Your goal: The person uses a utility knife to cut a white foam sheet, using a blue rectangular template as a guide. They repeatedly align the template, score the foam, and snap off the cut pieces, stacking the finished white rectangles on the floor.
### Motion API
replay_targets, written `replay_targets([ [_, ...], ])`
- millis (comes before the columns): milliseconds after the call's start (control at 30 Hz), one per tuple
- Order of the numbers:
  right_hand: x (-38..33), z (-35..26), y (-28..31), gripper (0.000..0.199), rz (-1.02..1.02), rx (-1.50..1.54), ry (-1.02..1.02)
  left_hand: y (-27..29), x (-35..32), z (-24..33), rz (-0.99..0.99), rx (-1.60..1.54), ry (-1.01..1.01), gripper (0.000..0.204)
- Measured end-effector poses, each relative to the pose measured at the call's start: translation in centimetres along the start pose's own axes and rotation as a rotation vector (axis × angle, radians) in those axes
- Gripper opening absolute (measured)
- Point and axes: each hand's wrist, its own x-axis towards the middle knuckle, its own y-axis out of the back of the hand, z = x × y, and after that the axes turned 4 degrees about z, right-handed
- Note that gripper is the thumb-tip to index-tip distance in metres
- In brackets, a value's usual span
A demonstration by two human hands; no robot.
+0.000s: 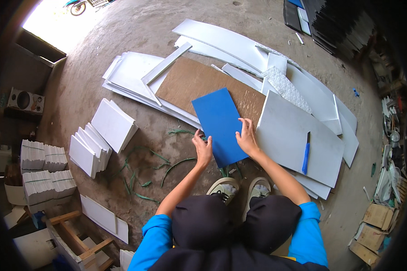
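Flat blue rectangular panel [220, 125] on brown board [199, 83], left hand [203, 148] pinching its 8 o'clock edge, right hand [247, 137] spread open on its 4 o'clock edge, blue-handled utility knife [306, 153] at 3 o'clock.

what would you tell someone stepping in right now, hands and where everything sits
Left hand: resting on the near left edge of the blue panel; a closed grip cannot be seen.
Right hand: fingers spread flat on the panel's right edge.
The blue panel lies on the floor, its far end over a brown board.
A blue knife lies untouched on the white sheet to the right.
Stacks of cut white pieces sit to the left; green strips are scattered on the floor.
The panel shows no cut yet.
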Motion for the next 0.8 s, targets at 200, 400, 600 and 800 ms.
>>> replay_targets([
  [200,1.0,-0.6,1.2,0.052,0.041,0.183,-0.03,0.0,1.6,3.7,0.05,-0.158,-0.102,0.044],
  [400,3.7,-5.8,6.7,0.053,0.134,0.246,0.112,3.2,4.4,12.8,0.04,-0.208,-0.456,0.04],
  [600,3.6,-8.8,19.5,0.052,0.657,-0.013,0.372,3.4,2.6,22.8,-0.134,-0.013,-0.964,0.033],
  [800,-1.7,-5.6,29.3,0.058,0.881,0.147,0.288,1.2,-2.5,30.0,-0.517,0.218,-1.347,0.025],
])
